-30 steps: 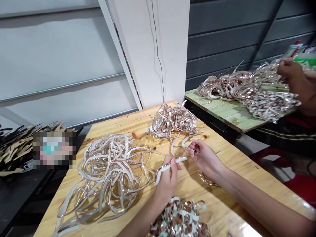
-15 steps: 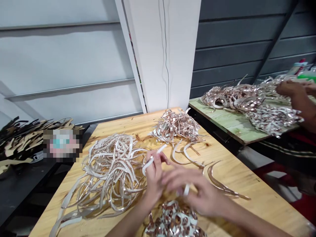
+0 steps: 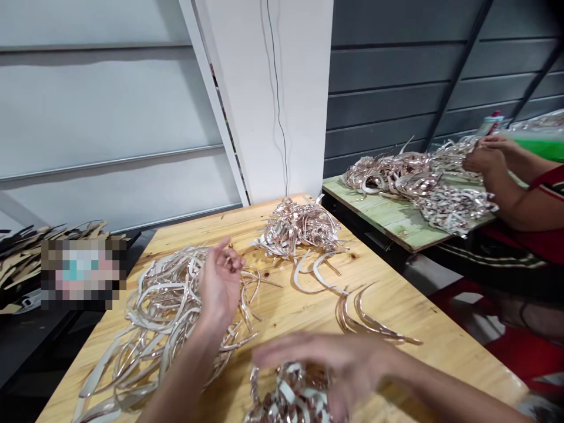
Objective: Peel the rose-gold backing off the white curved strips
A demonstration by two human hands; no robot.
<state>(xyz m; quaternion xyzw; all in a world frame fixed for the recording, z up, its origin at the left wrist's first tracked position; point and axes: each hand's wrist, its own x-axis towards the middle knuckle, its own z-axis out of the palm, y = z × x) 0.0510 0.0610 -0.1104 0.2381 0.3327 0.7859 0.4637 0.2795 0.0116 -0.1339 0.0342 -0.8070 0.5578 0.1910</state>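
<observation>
My left hand is raised at the right edge of a tangled heap of long, shiny white and rose-gold strips. Its fingers are loosely bent and apart, and nothing shows in them. Low in front of me, my right hand is spread and blurred by motion over a pile of short, twisted metallic strips. That hand hides part of the pile, and I see no strip in its grasp.
A bunch of shiny strips lies at the back of the wooden table, with loose curved strips nearer. On the right, a co-worker's hands are over a green table with similar piles. Black and tan strips lie far left.
My hands have moved apart: the left up and left, the right down over the twisted pile. The white strip pieces that were at both hands no longer show there. My view has turned right.
</observation>
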